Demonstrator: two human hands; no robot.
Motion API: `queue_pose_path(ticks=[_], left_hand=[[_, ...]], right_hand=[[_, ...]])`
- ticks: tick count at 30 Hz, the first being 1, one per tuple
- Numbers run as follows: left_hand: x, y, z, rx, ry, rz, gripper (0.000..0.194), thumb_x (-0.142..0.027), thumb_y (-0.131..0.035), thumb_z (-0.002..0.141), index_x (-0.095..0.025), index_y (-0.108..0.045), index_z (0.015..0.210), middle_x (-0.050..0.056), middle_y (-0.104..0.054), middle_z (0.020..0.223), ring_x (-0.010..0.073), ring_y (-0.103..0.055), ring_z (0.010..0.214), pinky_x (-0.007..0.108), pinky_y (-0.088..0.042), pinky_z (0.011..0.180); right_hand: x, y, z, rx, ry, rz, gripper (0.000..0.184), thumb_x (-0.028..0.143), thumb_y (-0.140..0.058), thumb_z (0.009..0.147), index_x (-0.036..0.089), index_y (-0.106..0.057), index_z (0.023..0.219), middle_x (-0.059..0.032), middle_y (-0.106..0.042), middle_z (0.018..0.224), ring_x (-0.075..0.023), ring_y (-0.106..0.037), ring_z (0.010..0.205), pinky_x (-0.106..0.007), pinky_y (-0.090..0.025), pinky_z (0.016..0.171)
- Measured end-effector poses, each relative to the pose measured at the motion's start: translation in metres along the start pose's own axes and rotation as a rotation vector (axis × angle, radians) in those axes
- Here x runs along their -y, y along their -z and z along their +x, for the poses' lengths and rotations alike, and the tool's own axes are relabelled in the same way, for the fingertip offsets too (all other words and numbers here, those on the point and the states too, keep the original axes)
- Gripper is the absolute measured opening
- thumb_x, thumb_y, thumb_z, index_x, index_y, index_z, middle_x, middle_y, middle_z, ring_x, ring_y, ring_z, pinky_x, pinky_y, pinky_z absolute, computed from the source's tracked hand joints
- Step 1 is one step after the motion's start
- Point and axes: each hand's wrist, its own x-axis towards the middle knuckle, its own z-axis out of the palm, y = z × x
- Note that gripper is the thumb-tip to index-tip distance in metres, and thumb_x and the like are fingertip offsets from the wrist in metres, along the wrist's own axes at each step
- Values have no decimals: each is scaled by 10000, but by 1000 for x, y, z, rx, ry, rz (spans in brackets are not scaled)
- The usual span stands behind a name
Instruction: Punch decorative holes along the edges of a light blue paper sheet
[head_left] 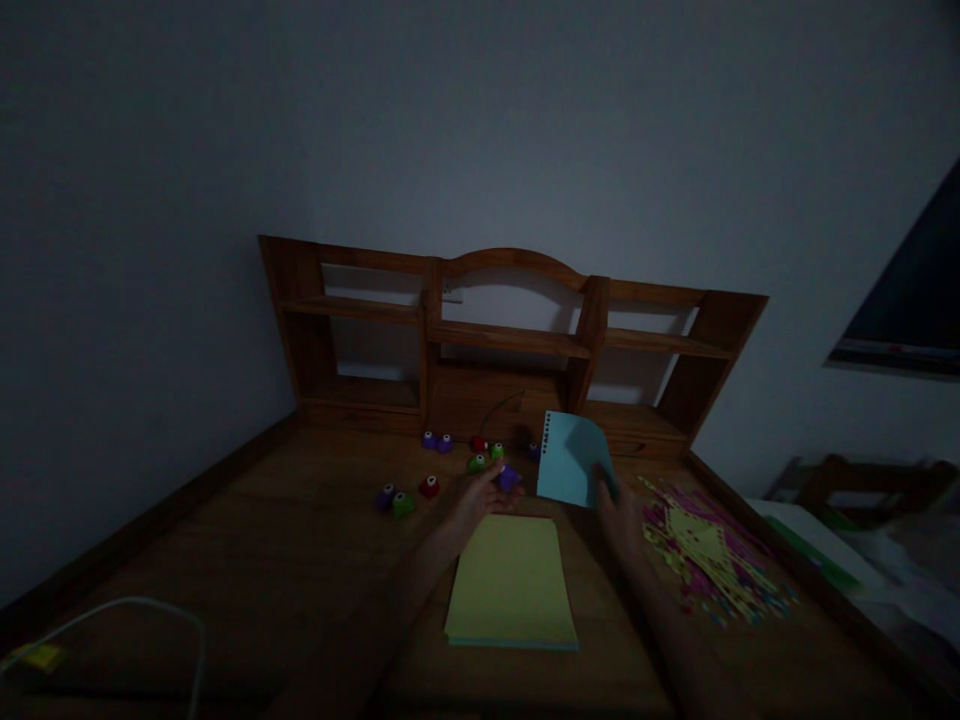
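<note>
A light blue sheet of paper with a row of punched holes down its left edge is raised above the desk. My right hand grips it at its lower right corner. My left hand is open, fingers stretched out toward the right, just beyond the far edge of a stack of yellow paper. Blue shows along the stack's near edge. A purple toy with an eye lies right by the left fingertips; whether they touch cannot be made out.
Several small eyed toys, including a red one and a green one, lie on the wooden desk. Loose paper strips pile at right. A wooden shelf stands behind. A white cable curves at lower left.
</note>
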Motion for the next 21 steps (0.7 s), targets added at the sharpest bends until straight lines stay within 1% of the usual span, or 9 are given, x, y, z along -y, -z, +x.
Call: queue_pose_path(ticks=[2, 5, 7, 11, 15, 18, 21], left_hand=[[1, 6, 7, -3, 39, -22, 360, -459, -501, 852, -133, -651, 862, 122, -691, 785, 199, -637, 665, 310, -487, 669], [-1, 13, 11, -99, 74, -124, 384, -437, -414, 888, -125, -626, 817, 128, -690, 751, 200, -636, 622, 321, -491, 650], [-1, 16, 12, -141, 78, -194, 369, -416, -392, 897, -130, -613, 823, 128, -693, 759, 205, -644, 637, 329, -494, 655], [-1, 21, 15, -191, 83, -257, 329, -397, -414, 893, -134, -609, 852, 117, -692, 772, 209, -652, 673, 330, -493, 663], [-1, 24, 17, -213, 80, -269, 326, -398, -423, 896, -131, -608, 868, 93, -677, 723, 189, -629, 618, 321, -488, 645], [-4, 22, 16, -237, 78, -296, 304, -387, -428, 897, -141, -592, 828, 65, -656, 678, 168, -605, 565, 323, -492, 639], [-8, 17, 12, -254, 40, -346, 256, -364, -456, 889, -157, -568, 787, 35, -640, 674, 140, -572, 509, 342, -506, 667]], right_hand=[[0, -1, 1, -31, 5, 22, 541, 542, -335, 891, 124, -654, 1020, -110, -673, 827, -243, -603, 706, -301, -411, 619], [-1, -2, 1, -70, -2, -8, 553, 549, -349, 882, 105, -648, 1017, -110, -664, 774, -244, -590, 676, -308, -409, 612], [-3, -3, 1, -71, 3, -15, 550, 548, -351, 882, 105, -647, 1020, -112, -666, 789, -249, -591, 693, -313, -412, 623], [-6, -4, 1, -35, 5, 4, 542, 527, -341, 885, 106, -644, 1043, -115, -676, 837, -249, -599, 702, -319, -424, 633], [-4, -5, 0, -7, 19, -2, 541, 515, -342, 881, 103, -649, 1051, -116, -676, 817, -246, -598, 675, -320, -431, 613], [-3, -6, 1, -7, 2, -8, 552, 528, -352, 868, 97, -662, 1019, -127, -678, 799, -258, -604, 677, -332, -440, 621], [-5, -8, 2, -22, 2, -11, 553, 539, -365, 859, 97, -666, 998, -141, -683, 824, -273, -614, 707, -339, -442, 636]])
